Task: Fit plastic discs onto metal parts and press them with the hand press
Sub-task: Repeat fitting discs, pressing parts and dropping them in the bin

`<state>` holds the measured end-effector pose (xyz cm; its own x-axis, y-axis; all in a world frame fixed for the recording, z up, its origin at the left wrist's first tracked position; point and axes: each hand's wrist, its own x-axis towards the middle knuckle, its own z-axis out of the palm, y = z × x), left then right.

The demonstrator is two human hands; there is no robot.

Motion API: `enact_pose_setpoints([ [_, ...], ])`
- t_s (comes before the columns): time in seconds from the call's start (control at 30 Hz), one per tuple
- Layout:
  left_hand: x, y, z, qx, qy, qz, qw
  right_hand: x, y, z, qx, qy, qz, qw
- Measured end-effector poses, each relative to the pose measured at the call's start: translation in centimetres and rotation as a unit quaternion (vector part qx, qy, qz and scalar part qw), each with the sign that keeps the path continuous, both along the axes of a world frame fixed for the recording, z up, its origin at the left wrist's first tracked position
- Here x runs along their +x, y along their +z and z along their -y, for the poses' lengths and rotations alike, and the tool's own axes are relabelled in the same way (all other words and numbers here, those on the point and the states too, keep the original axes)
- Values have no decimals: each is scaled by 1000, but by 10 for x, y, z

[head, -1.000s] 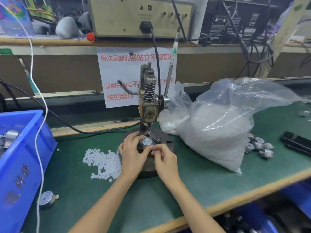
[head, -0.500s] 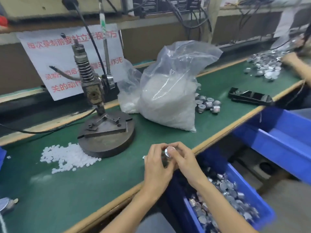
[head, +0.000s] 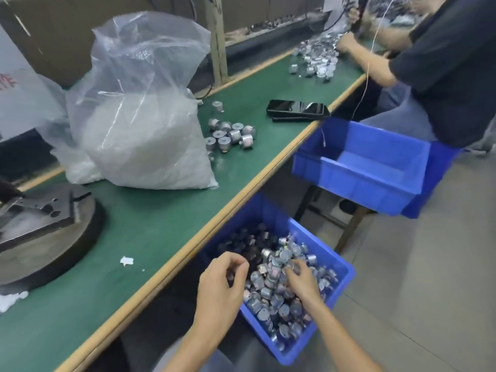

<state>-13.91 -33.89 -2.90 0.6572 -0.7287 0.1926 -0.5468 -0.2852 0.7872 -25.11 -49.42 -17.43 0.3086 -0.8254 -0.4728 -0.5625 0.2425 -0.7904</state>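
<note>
Metal parts (head: pixel 271 285) heaped in bin (head: pixel 341 285) below table (head: pixel 150 232) edge, both hands over them.
Far left, loose discs (head: pixel 10 299) beside press base (head: pixel 40 232) on table; next, bag (head: pixel 139 124) of discs, apart from base; left hand (head: pixel 222 280) above bin's near corner, fingers curled, thumb close to forefinger, hold impossible to tell; loose parts (head: pixel 230 135) clustered just right of bag; right hand (head: pixel 300 277) with fingertips down among binned parts, blurred, grip impossible to tell; phone (head: pixel 298 110) near table edge; second bin (head: pixel 370 167), blue, beyond first; another person (head: pixel 442 63) far right at further heap (head: pixel 319 60) of parts.
</note>
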Motion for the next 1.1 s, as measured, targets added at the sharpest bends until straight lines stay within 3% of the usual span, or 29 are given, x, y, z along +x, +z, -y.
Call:
enact_pose_setpoints([
  [0.13,4,-1,1,12,8,-17,1000,7,-8,0,-51,23,-32,998],
  [0.27,8,2,0,10,3,-29,1000,5,0,-7,-102,-23,-21,994],
  [0.43,17,14,-8,-2,-3,-26,1000,18,49,-15,-179,-44,56,981],
  [0.57,33,30,-25,-33,21,-15,999,54,107,-24,-142,54,188,970],
  [0.77,67,68,-75,-104,85,6,991,127,188,-73,-132,194,344,909],
  [1.1,132,118,-229,-146,284,9,948,240,260,-210,-133,441,387,799],
])
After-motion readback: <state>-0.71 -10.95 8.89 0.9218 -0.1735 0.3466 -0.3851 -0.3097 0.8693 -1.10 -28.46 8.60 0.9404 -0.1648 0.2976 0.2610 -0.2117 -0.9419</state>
